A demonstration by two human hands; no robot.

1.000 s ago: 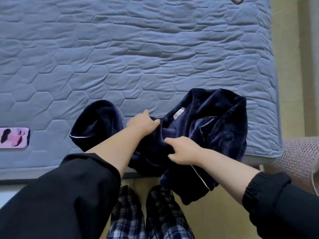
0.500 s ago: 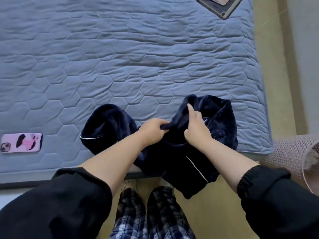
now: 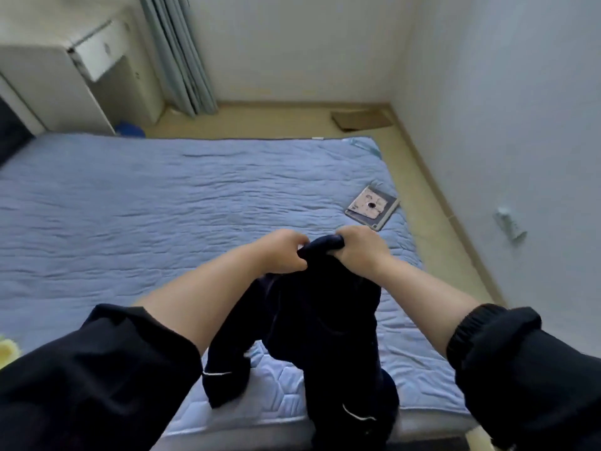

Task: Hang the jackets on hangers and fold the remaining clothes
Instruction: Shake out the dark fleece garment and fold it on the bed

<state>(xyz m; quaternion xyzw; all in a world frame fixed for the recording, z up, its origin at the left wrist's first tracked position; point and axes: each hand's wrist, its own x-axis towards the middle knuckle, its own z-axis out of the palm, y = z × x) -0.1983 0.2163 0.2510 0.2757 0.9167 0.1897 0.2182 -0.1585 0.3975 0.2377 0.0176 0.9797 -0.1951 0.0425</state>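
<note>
A dark navy fleece garment (image 3: 320,323) with thin white piping hangs in the air above the near edge of the bed (image 3: 162,222). My left hand (image 3: 283,252) and my right hand (image 3: 359,247) both grip its bunched top edge, close together. One sleeve with a white-trimmed cuff (image 3: 221,379) dangles at the left, and the lower part drops past the mattress edge. No hanger is in view.
A tablet in a patterned case (image 3: 372,208) lies on the bed's right side. A white cabinet (image 3: 71,76) and grey curtain (image 3: 177,56) stand at the far left. A brown flat object (image 3: 361,120) lies on the floor by the far wall. Something yellow (image 3: 6,351) shows at the left edge.
Both hands have lifted the navy garment off the bed, so it now hangs from their grip. My view has tilted up to take in the room; the pink phone is out of sight.
</note>
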